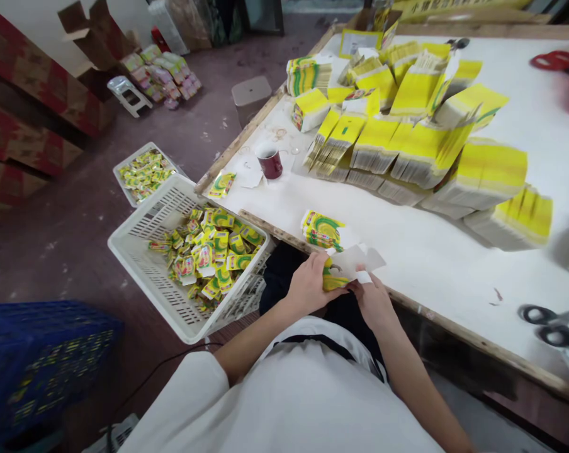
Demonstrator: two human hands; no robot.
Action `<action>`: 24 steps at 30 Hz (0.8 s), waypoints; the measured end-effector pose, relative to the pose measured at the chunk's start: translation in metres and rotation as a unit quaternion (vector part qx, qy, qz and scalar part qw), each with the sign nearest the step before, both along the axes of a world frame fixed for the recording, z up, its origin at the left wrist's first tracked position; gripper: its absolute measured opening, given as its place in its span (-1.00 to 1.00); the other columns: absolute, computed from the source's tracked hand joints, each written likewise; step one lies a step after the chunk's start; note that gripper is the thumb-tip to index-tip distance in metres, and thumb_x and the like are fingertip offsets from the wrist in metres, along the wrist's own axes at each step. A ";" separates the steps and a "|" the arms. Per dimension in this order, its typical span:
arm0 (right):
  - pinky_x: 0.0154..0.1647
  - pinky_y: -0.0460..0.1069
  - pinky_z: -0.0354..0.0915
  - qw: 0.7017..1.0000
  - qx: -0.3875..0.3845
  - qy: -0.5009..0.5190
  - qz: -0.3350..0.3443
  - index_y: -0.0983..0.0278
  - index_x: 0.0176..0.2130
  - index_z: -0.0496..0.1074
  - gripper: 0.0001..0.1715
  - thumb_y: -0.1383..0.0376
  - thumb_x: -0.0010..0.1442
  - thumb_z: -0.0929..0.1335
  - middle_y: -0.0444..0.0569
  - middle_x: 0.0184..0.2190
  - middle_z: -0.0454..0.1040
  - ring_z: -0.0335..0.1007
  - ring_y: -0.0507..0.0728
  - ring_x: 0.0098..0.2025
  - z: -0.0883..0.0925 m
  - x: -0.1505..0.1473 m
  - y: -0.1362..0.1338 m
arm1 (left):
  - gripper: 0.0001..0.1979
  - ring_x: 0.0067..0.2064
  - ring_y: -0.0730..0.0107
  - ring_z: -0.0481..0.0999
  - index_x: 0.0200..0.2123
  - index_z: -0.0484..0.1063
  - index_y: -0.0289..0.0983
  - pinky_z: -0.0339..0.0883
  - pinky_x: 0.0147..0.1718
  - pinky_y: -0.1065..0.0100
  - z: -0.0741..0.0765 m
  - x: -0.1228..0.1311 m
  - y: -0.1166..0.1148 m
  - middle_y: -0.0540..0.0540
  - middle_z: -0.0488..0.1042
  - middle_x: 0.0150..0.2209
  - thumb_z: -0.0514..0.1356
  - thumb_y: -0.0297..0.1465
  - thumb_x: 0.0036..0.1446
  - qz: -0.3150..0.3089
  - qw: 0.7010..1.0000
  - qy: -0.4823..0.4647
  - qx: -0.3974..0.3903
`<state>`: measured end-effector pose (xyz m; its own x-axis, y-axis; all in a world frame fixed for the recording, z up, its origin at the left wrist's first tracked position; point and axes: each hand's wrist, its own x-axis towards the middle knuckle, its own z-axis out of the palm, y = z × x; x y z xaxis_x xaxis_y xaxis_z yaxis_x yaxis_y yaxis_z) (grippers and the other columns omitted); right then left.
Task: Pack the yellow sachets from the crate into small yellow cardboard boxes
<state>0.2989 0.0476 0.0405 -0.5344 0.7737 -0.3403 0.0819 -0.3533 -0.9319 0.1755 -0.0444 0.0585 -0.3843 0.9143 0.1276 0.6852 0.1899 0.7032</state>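
We had a white crate (140, 251) of yellow packs (218, 251); our left hand (307, 283), fingers wrapped around a yellow carton (334, 278) over the near edge of the surface (416, 264); our right hand (373, 303), fingers pinching its white flap (362, 276); and black-handled scissors (551, 321).

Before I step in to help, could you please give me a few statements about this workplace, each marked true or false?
1. The left hand and the right hand are both on one yellow carton. True.
2. The dark red mug lies tipped on its side. False: it stands upright on the table.
3. The white basket beside the table is empty. False: it holds many small yellow packets.
4. Black-handled scissors lie on the table. True.
5. The stacks of yellow card are in the white basket. False: they are on the table, beyond the hands.
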 end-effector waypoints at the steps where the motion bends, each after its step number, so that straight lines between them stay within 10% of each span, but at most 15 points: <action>1: -0.29 0.07 0.40 1.000 -0.016 0.001 0.006 0.23 -0.27 0.43 -0.56 -0.09 0.15 0.33 0.01 -0.36 0.52 0.45 0.19 -0.31 0.001 -0.001 0.001 | -0.29 -0.05 -0.07 0.47 0.11 0.18 -0.30 0.41 -0.09 0.01 0.000 -0.001 0.000 -0.30 0.40 -0.07 0.30 -0.05 0.00 -0.006 1.000 0.006 0.005; 11: -0.05 0.15 0.39 0.988 -0.092 0.100 0.073 0.19 -0.12 0.45 -0.47 0.18 -0.12 0.54 0.02 -0.16 0.56 0.46 0.27 -0.05 0.027 0.001 0.010 | -0.37 -0.08 0.15 0.46 0.10 0.16 -0.20 0.41 -0.17 0.19 -0.003 -0.005 0.000 -0.18 0.36 -0.08 0.27 -0.11 0.03 -0.040 0.999 0.013 0.014; 24: -0.06 0.06 0.34 0.975 -0.059 0.174 0.124 0.19 -0.14 0.42 -0.46 -0.07 -0.01 0.48 -0.01 -0.15 0.50 0.43 0.16 -0.12 0.011 0.007 0.009 | -0.39 -0.27 0.25 0.50 -0.01 0.13 -0.17 0.35 -0.33 0.30 0.003 -0.006 0.007 -0.07 0.43 -0.21 0.34 -0.25 -0.10 0.022 0.998 -0.057 0.006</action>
